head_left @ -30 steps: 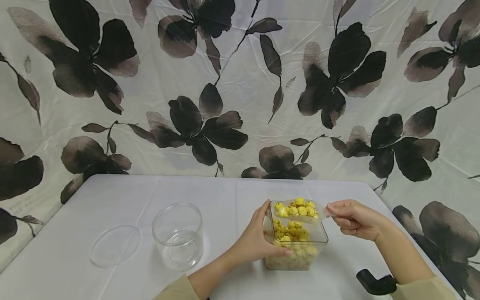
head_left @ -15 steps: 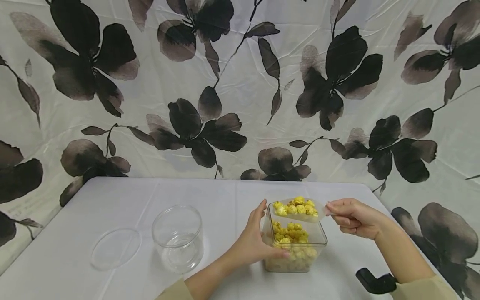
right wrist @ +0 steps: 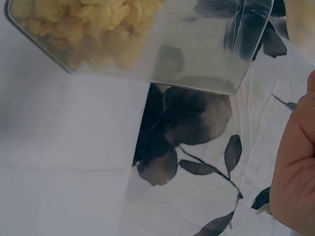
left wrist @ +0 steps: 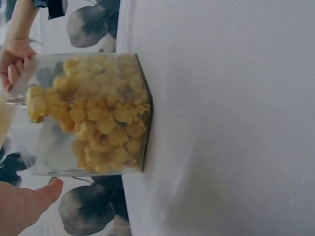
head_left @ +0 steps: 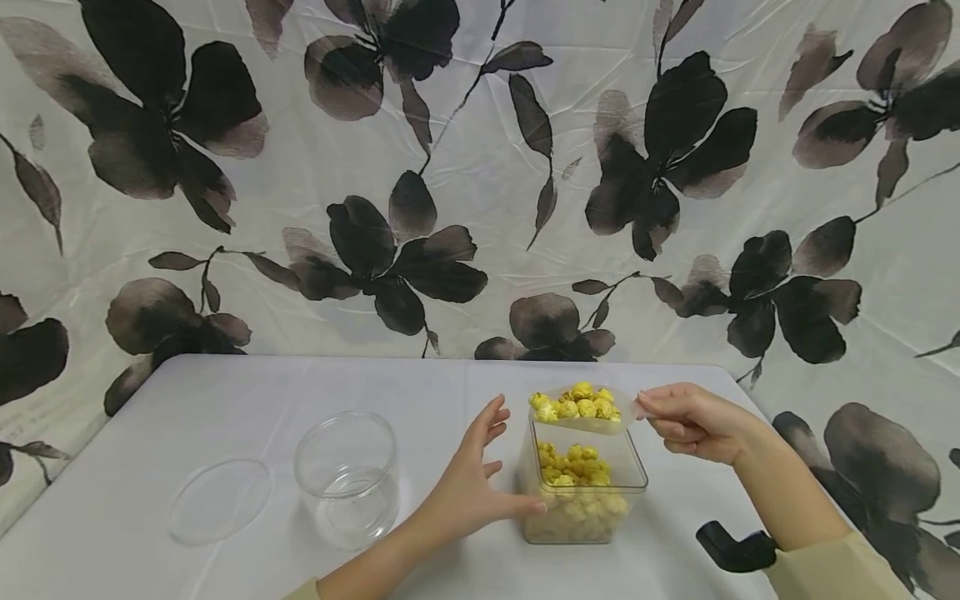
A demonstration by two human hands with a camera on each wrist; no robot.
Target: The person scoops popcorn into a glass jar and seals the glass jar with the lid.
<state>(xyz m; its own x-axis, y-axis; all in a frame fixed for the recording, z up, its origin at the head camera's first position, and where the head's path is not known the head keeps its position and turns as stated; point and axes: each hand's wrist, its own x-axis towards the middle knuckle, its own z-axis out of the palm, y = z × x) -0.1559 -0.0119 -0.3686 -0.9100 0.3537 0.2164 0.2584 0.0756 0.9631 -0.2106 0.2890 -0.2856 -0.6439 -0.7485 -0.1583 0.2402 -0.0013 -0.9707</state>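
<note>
A clear square container (head_left: 628,460) of yellow popcorn (head_left: 573,468) stands right of centre in the head view. My right hand (head_left: 701,423) pinches the handle of a translucent scoop (head_left: 596,426), whose heap of popcorn sits over the container's far rim. Beside the container's left wall is my left hand (head_left: 467,490), fingers spread and curled round nothing. Its thumb overlaps the container's near left corner in the head view. From the left wrist, the popcorn (left wrist: 106,118) shows through the wall, and the left hand's digit (left wrist: 49,191) lies close to the container's side.
An uncovered clear round jar (head_left: 352,500) stands left of my left hand. Farther left, a thin clear disc, like a lid (head_left: 221,504), lies on the white tablecloth (head_left: 420,392). A black curved piece (head_left: 738,548) sits by my right wrist. A floral curtain (head_left: 517,208) hangs behind the table.
My left hand has let go of the container and moved left, fingers spreading. The loaded scoop has risen slightly and shifted toward the container's far left, still in my right hand.
</note>
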